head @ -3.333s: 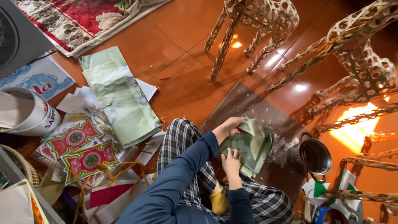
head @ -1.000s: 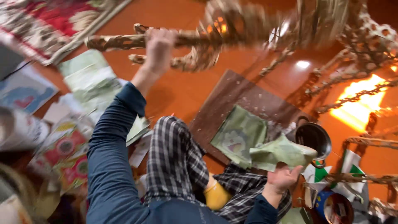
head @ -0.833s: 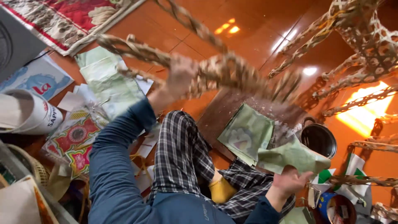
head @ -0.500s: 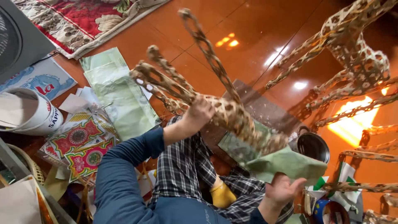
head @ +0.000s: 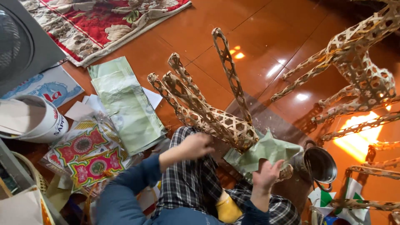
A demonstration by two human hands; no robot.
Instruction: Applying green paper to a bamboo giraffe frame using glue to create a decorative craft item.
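The frame [head: 208, 112], a woven bamboo animal form, lies upside down across the person's lap, its legs pointing up and away; the left hand [head: 196, 146] closes on the near edge of its body and steadies it; the right hand [head: 266, 175] pinches a green paper sheet [head: 266, 152] against the end of the frame nearest the pot [head: 321, 164], fingers narrow on the paper's edge. To do this well, I judge the sheet should go on flat, smoothed from the body toward the legs so no fold sits over the weave; the left hand ought to keep the frame from rolling, since its rounded body rests only on the knee. More green sheets [head: 125, 108] lie left of the frame; another woven form [head: 358, 75] stands right of it.
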